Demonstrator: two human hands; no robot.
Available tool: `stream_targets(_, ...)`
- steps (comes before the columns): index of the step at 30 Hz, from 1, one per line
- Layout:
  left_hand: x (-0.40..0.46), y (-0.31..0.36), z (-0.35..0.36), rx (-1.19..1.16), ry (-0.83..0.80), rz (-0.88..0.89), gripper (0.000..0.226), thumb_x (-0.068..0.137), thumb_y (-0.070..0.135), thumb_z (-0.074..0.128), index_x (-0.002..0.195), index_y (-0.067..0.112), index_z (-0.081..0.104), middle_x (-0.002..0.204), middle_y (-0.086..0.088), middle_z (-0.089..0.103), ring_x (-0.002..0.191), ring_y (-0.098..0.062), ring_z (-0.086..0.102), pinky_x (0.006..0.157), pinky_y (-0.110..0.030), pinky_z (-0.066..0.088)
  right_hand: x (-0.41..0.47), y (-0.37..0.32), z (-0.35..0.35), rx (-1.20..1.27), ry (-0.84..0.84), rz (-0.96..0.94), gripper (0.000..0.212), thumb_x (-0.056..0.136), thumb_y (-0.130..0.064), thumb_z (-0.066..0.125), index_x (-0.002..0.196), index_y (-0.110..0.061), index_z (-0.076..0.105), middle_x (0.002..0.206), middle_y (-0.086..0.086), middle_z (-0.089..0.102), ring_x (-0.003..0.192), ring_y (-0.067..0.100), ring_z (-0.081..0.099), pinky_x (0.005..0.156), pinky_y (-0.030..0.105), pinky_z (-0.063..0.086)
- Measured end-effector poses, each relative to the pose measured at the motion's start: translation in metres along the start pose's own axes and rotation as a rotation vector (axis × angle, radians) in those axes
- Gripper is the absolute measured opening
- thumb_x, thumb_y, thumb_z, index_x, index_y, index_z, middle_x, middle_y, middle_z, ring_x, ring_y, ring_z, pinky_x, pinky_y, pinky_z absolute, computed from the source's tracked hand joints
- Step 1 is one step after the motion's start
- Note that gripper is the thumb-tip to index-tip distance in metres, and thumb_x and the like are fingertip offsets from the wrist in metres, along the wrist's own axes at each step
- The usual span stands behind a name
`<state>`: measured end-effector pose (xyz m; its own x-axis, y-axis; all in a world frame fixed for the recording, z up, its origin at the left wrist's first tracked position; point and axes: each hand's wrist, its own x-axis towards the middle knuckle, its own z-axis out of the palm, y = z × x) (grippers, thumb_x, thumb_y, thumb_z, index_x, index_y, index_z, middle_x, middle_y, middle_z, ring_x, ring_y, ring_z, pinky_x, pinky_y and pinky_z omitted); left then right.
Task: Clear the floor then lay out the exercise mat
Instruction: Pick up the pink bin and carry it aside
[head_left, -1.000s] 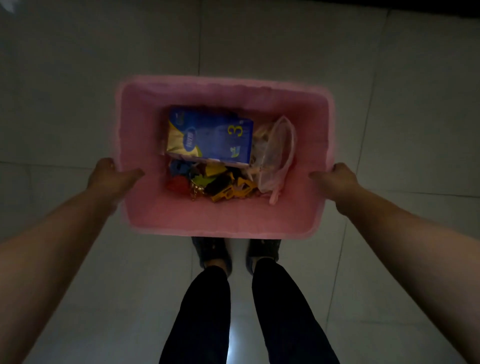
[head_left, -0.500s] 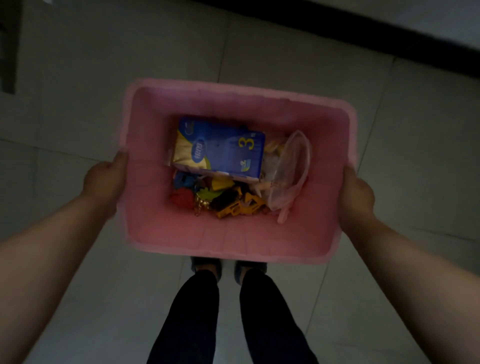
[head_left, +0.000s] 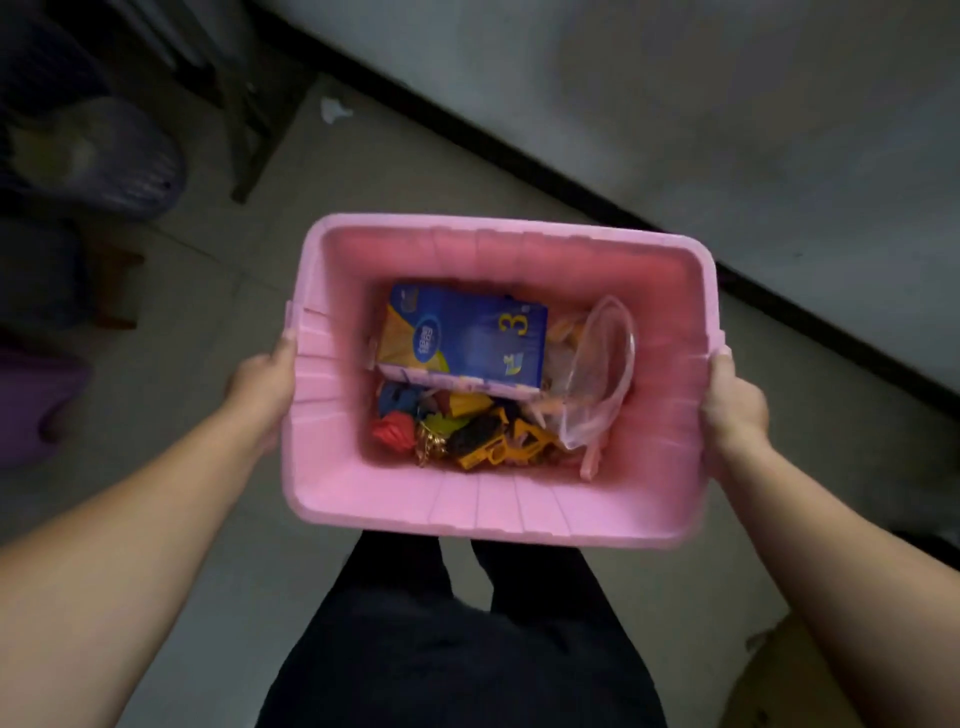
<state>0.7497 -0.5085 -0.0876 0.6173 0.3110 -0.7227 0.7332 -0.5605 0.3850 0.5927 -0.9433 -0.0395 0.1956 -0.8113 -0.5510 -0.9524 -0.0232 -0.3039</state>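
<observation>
Fingers of the left hand (head_left: 260, 387) were curled under the rim of the pink plastic bin (head_left: 498, 512), thumb on its left edge; the right hand (head_left: 735, 410) gripped the right rim likewise. The bin was held clear of the tiled floor (head_left: 363, 171), near the wall. Inside lay a blue carton (head_left: 462, 338), small toys (head_left: 467, 436) and a clear plastic bag (head_left: 605, 364).
</observation>
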Motion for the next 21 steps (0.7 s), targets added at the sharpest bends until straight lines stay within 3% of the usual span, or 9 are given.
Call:
stream_targets(2,-0.027,-0.009,-0.026,-0.058,0.01,-0.014,0.086,0.082,0.07,0.039,0.113,-0.007,0.062,0.117,-0.03,0.064,0.11,-0.038,0.063,0.099,-0.051,0.049,-0.026,-0.016,-0.021,-0.015,0.013,-0.021,0.079,0.076,-0.076,0.025,0.067,-0.005,0.057,0.097,0.023,0.066,0.094,0.041,0.063,0.093,0.051,0.051)
stream_targets(7,-0.084,-0.039,-0.071,-0.175,0.031,-0.097,0.081,0.089,0.063,0.041,0.129,-0.006,0.053,0.135,-0.028,0.054,0.123,-0.039,0.054,0.106,-0.049,0.044,-0.068,-0.051,-0.05,-0.109,-0.08,-0.201,0.056,0.094,-0.046,0.026,0.096,-0.004,0.063,0.111,0.039,0.059,0.101,0.048,0.057,0.078,0.041,0.038)
stream_targets(9,-0.101,-0.051,-0.078,-0.199,0.082,-0.124,0.079,0.09,0.062,0.041,0.131,-0.005,0.052,0.138,-0.028,0.051,0.125,-0.04,0.051,0.107,-0.045,0.042,-0.069,-0.061,-0.052,-0.195,-0.126,-0.25,0.05,0.1,-0.037,0.025,0.096,-0.003,0.061,0.116,0.041,0.058,0.105,0.049,0.057,0.076,0.037,0.033)
stream_targets(14,-0.135,-0.067,-0.088,-0.243,0.228,-0.116,0.06,0.095,0.047,0.045,0.124,-0.003,0.06,0.133,-0.027,0.056,0.125,-0.038,0.052,0.106,-0.04,0.041,-0.07,-0.092,-0.036,-0.215,-0.19,-0.298,0.071,0.091,-0.053,0.026,0.1,0.005,0.066,0.115,0.038,0.06,0.105,0.045,0.058,0.084,0.043,0.041)
stream_targets(17,-0.157,-0.081,-0.091,-0.261,0.336,-0.168,0.057,0.096,0.04,0.046,0.121,-0.009,0.06,0.132,-0.032,0.054,0.127,-0.041,0.05,0.11,-0.043,0.039,-0.077,-0.112,-0.02,-0.233,-0.242,-0.371,0.066,0.085,-0.059,0.027,0.08,-0.001,0.059,0.105,0.035,0.062,0.089,0.038,0.056,0.083,0.045,0.041)
stream_targets(21,-0.185,-0.116,-0.096,-0.348,0.423,-0.319,0.056,0.093,0.044,0.045,0.108,-0.006,0.066,0.117,-0.033,0.063,0.109,-0.043,0.06,0.095,-0.047,0.05,-0.093,-0.139,0.012,-0.239,-0.297,-0.468,0.085,0.074,-0.083,0.031,0.062,-0.003,0.057,0.073,0.017,0.064,0.064,0.033,0.054,0.068,0.04,0.046)
